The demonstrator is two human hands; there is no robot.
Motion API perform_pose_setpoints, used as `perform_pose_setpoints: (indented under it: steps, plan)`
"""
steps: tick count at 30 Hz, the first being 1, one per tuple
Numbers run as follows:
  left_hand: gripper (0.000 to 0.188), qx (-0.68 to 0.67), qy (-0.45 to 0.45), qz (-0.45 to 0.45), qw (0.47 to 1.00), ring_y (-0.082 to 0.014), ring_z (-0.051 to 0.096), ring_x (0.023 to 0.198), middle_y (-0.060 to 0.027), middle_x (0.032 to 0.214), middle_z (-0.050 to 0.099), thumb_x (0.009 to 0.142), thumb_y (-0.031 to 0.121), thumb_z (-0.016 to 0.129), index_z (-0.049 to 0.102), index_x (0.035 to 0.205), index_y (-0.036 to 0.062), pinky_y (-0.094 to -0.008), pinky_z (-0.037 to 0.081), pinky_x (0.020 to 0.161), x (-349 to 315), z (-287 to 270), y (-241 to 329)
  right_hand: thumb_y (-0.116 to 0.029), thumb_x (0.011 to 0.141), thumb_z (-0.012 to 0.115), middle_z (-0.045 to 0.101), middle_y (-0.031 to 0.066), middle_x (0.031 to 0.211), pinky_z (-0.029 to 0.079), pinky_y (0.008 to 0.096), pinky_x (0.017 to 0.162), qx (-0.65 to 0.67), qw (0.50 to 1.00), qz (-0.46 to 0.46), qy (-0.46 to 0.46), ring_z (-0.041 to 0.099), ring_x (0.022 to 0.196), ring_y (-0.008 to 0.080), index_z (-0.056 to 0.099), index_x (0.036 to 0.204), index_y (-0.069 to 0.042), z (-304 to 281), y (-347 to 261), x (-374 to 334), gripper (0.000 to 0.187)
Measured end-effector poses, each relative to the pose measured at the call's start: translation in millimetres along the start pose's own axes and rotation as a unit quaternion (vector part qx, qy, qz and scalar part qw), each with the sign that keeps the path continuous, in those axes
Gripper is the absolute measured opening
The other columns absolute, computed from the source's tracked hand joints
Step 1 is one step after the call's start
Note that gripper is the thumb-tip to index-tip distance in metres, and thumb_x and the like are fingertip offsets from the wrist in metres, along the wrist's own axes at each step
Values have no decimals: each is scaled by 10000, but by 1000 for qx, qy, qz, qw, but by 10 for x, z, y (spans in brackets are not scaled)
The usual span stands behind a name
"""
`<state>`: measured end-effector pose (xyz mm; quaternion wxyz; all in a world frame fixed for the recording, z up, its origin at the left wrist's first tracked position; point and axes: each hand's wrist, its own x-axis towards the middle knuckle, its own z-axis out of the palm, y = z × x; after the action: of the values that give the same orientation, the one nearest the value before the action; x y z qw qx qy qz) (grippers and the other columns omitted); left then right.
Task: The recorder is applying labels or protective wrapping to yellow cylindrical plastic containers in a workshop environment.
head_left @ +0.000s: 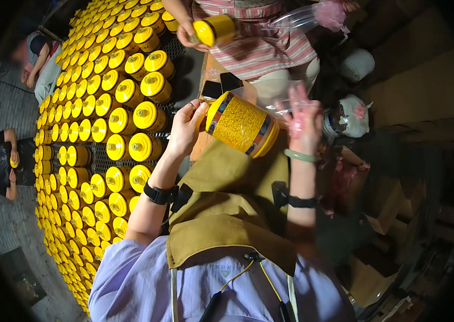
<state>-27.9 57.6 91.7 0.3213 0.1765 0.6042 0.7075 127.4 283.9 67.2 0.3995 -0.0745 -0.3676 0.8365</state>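
Observation:
My left hand [185, 127] is closed on the narrow knob end of a yellow canister [241, 123], which lies tilted over my lap. The canister has a pebbled yellow body with a dark patterned band near each end. Clear plastic film [273, 103] stretches from the canister's far side toward my right hand [304, 126]. That hand, with a green bangle on its wrist, is raised to the right of the canister and smeared by motion. Whether its fingers grip the film cannot be made out.
Rows of yellow lidded canisters [144, 115] fill a mesh rack at left. Opposite, a person in a striped apron [259, 48] holds another yellow canister [214, 30]. Dark phone-like objects [230, 81] lie between us. White tubs [357, 65] and cardboard boxes [385, 206] stand at right.

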Motion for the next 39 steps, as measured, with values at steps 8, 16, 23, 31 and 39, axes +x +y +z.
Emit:
perform_pose_setpoints:
  steps: [8, 16, 23, 31, 39]
  plan:
    - [265, -18, 147, 1, 989, -73, 602, 715, 4, 851, 602, 1019, 268, 515, 585, 1073, 19, -241, 524, 664, 163, -213, -38, -200, 897, 692, 578, 87, 970, 463, 264, 665, -335, 928, 162, -35, 566, 753, 137, 452, 1189, -78, 108, -598, -604, 398]
    - [338, -88, 277, 39, 956, -125, 621, 814, -6, 965, 647, 991, 351, 552, 596, 1137, 50, -311, 529, 700, -308, -969, 49, -91, 818, 736, 672, 144, 874, 513, 323, 742, -588, 786, 179, -68, 654, 797, 207, 650, 972, 59, -576, 72, -694, 232]
    - [280, 429, 583, 258, 640, -165, 648, 857, -129, 965, 711, 975, 232, 578, 673, 1063, -16, -306, 508, 799, -1400, -3030, 608, -113, 904, 648, 479, 61, 688, 436, 325, 613, -722, 679, 115, -69, 508, 650, 160, 665, 990, 6, -556, -28, -629, 148]
    - [200, 544, 636, 108, 537, -366, 656, 936, -195, 984, 688, 883, 181, 656, 675, 1006, 25, -412, 504, 832, -1823, -4480, -182, 149, 693, 474, 540, 119, 982, 453, 340, 742, -722, 690, 27, -50, 554, 861, 250, 627, 1145, -44, -533, 365, -666, 514]
    - [223, 600, 609, -118, 506, -320, 662, 852, -98, 951, 697, 808, 257, 731, 689, 991, 138, -420, 520, 754, -1885, -4279, -297, 119, 732, 449, 575, 144, 956, 480, 297, 721, -769, 612, 184, -28, 606, 826, 180, 633, 942, 18, -532, 206, -567, 297]
